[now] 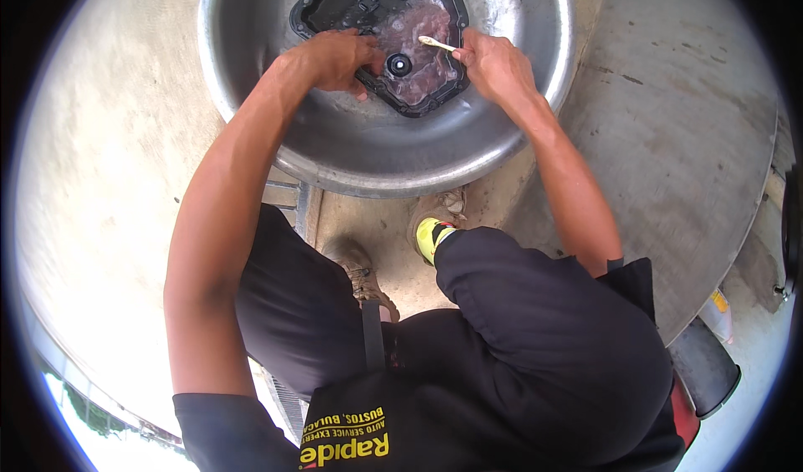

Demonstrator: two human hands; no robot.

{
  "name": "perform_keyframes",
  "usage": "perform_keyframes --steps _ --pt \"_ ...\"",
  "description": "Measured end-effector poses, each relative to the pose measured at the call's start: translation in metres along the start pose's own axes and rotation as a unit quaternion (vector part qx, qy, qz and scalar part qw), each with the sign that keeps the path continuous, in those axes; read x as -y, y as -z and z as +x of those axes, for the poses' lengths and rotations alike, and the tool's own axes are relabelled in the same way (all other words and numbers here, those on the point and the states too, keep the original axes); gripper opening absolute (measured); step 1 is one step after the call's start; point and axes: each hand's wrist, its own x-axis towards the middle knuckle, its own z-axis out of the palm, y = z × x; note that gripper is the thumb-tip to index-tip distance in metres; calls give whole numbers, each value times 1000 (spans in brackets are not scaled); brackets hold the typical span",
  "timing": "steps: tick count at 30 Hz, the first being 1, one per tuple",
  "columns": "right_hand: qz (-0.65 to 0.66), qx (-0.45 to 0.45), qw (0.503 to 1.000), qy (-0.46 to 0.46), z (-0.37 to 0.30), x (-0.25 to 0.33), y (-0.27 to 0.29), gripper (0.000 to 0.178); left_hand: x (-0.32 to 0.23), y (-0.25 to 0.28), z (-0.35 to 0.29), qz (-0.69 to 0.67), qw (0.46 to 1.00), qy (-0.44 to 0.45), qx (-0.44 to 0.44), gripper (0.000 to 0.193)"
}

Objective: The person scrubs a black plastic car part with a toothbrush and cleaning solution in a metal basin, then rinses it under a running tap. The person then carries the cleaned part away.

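Right hand (pixel 499 64) pinches brush (pixel 437 43); left hand (pixel 336 59) half-curled, hold unclear; suds could let pan (pixel 347 7) slide toward basin's near rim (pixel 385 185).

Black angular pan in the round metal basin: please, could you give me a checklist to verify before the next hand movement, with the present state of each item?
1. Black angular pan lying inside the round silver metal basin: ok.
2. Left hand at the pan's left side: ok; how firmly it holds, cannot tell.
3. Right hand gripping the small pale-yellow brush: ok.
4. Brush head over the pan's interior: ok.
5. Pan free of pinkish foamy liquid: not ok, some lies inside.
6. Pan wholly in view: not ok, its top is cut off.
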Motion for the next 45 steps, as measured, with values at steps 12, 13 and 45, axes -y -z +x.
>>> perform_keyframes --steps 12,13,45 --pt "101 -121 987 24 43 35 -55 21 20 -18 13 41 982 82 -168 49" --pt "120 -125 984 29 44 35 -63 21 12 -20 20 74 974 95 -190 52" --pt "446 -90 887 -81 132 -31 -44 34 -2 -25 9 72 979 118 -151 53"
